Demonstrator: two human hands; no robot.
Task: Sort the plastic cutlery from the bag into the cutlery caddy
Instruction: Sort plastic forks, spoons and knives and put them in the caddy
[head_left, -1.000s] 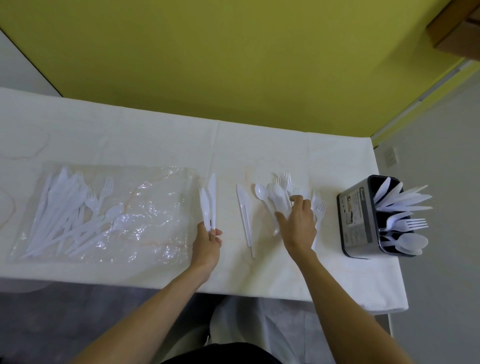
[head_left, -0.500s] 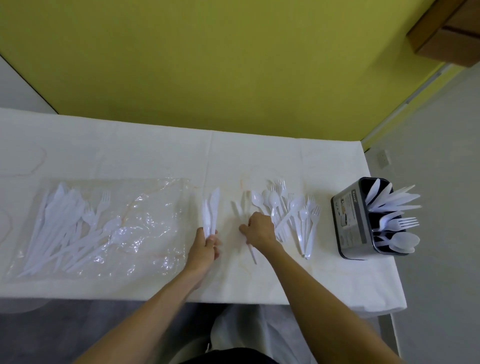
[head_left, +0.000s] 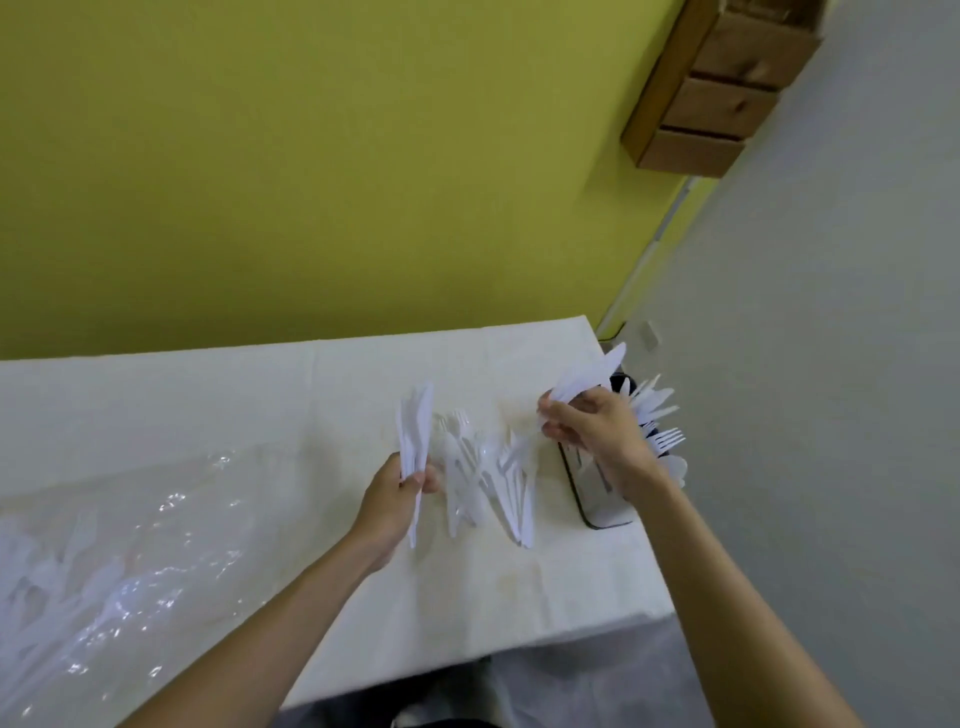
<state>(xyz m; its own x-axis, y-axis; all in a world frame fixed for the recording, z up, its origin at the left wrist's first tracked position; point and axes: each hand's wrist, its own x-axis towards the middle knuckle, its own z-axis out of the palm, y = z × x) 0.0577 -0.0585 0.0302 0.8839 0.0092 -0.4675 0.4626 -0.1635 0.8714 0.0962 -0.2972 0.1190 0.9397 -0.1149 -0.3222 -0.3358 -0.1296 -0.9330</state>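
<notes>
White plastic knives (head_left: 587, 376) pinched between thumb and fingers of the right hand (head_left: 592, 434), lifted clear of the table, blades slanting far and right, tips over the far side of the cutlery caddy (head_left: 587, 493). Second bundle of knives (head_left: 415, 431) gripped near the handles in the left hand (head_left: 392, 501), blades pointing far, handle ends hanging toward the near side. Between the two hands, loose pile of forks and spoons (head_left: 488, 467) lying on the cloth, handles toward the near edge. Caddy dark, at the right end of the table, partly hidden behind the right wrist. Sorted knives (head_left: 652, 400) and sorted forks (head_left: 667, 441) already in it, sticking out to the right; exact compartments impossible to tell. At the near left, clear plastic bag (head_left: 145, 545) lying flat and crinkled, more white cutlery (head_left: 47, 587) blurred inside. Beneath everything, table (head_left: 234, 400) draped in a white cloth. Beyond it, yellow wall (head_left: 311, 156). At upper right, wooden drawer unit (head_left: 727, 88). Along the right, grey wall (head_left: 841, 364).
</notes>
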